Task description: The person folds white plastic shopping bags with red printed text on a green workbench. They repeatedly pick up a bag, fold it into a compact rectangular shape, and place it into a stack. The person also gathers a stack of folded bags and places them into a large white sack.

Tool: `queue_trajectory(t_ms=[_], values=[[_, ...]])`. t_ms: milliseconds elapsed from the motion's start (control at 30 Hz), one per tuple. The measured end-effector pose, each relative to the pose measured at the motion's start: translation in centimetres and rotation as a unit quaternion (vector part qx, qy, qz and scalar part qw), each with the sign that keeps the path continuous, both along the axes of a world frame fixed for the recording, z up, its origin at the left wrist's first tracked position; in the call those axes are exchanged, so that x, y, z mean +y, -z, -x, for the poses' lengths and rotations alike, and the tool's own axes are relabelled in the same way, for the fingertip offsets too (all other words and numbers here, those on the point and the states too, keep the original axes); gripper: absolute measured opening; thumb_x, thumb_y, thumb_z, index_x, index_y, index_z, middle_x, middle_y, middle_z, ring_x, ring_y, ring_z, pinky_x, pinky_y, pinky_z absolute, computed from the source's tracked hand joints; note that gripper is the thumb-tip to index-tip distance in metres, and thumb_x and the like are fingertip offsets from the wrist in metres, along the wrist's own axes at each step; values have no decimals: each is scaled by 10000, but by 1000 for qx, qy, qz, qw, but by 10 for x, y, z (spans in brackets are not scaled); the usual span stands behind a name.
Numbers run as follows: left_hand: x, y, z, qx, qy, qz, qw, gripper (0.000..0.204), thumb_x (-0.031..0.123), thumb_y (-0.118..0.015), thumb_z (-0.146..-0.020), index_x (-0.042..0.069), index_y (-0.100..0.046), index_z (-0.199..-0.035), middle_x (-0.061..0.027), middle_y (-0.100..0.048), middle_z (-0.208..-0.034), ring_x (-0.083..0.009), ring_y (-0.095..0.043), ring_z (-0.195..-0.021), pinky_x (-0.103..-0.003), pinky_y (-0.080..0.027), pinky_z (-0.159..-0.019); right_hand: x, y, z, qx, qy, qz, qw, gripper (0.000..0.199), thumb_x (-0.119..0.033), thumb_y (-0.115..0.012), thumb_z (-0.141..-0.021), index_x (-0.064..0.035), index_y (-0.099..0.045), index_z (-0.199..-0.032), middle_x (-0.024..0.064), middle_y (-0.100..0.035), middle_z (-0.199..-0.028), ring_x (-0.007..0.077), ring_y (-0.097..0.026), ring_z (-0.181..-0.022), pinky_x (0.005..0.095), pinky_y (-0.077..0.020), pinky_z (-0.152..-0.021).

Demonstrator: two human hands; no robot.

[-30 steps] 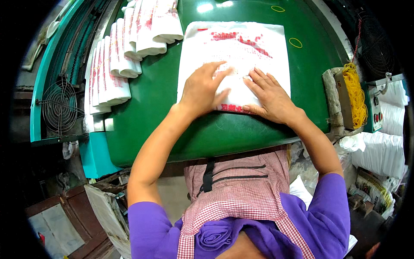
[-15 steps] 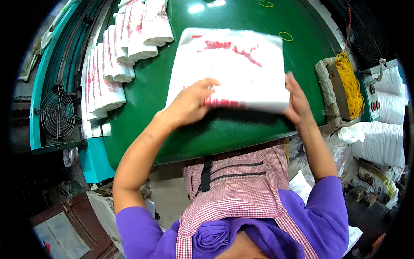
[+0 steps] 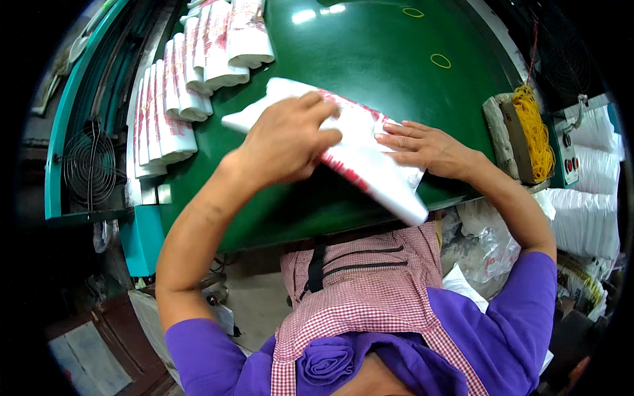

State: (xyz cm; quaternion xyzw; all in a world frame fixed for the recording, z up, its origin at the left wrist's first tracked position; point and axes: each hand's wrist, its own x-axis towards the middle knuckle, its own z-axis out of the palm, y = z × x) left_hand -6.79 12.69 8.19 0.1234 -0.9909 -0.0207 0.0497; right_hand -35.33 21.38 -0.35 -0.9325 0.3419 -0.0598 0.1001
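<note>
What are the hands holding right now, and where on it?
A folded stack of white plastic bags: left hand grips its upper fold, right hand presses its right edge.

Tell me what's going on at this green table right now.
A person in a purple top and checked apron is folding a stack of white plastic bags with red print on the green table. The left hand turns one side over while the right hand presses flat on the stack. Folded bundles lie in a row at the left; yellow rubber bands sit at the right.
</note>
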Motion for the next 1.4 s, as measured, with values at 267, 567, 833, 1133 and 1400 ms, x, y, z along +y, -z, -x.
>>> queue_trajectory(t_ms=[267, 567, 833, 1133, 1400], values=[[5, 53, -10, -57, -75, -184, 978, 245, 91, -621, -669, 11, -600, -899, -186, -611, -1035, -362, -597, -888, -434, -491, -764, 24, -57, -16, -137, 205, -302, 921, 487, -317, -515, -874, 46, -534, -1198, 244, -496, -1284, 366, -450, -1235, 436, -347, -1029], [22, 31, -46, -85, -199, -273, 937, 343, 223, -621, -811, 60, -564, -1108, -207, -638, -839, -379, -614, -777, -449, -484, -692, 23, -43, -33, -73, 259, -185, 945, 326, -271, -689, -788, 7, -605, -937, 183, -640, -902, 335, -592, -801, 397, -468, -688], [-5, 75, -8, 69, -155, -173, 970, 552, 422, -684, -767, 111, -556, -1205, -149, -572, -1078, -310, -539, -1025, -383, -448, -873, -56, -2, -12, -256, 330, -186, 889, 288, -247, -698, -801, -22, -633, -969, 92, -636, -772, 154, -583, -696, 329, -464, -607], [45, 56, -9, 51, -170, -432, 884, 458, 286, -655, -766, 15, -569, -1126, -195, -648, -956, -373, -618, -872, -426, -490, -774, -106, 7, 93, -96, 487, 70, 865, 157, -177, -568, -888, -22, -585, -897, 171, -621, -837, 342, -595, -786, 410, -464, -695], [54, 49, -23, 412, -221, -671, 575, 444, 229, -609, -894, -5, -497, -1255, -43, -597, -1030, -88, -549, -904, -250, -456, -837, -27, -38, -91, -392, 250, -59, 883, 326, -31, -673, -746, 30, -612, -1060, 201, -657, -1026, 244, -613, -993, 359, -455, -901]])
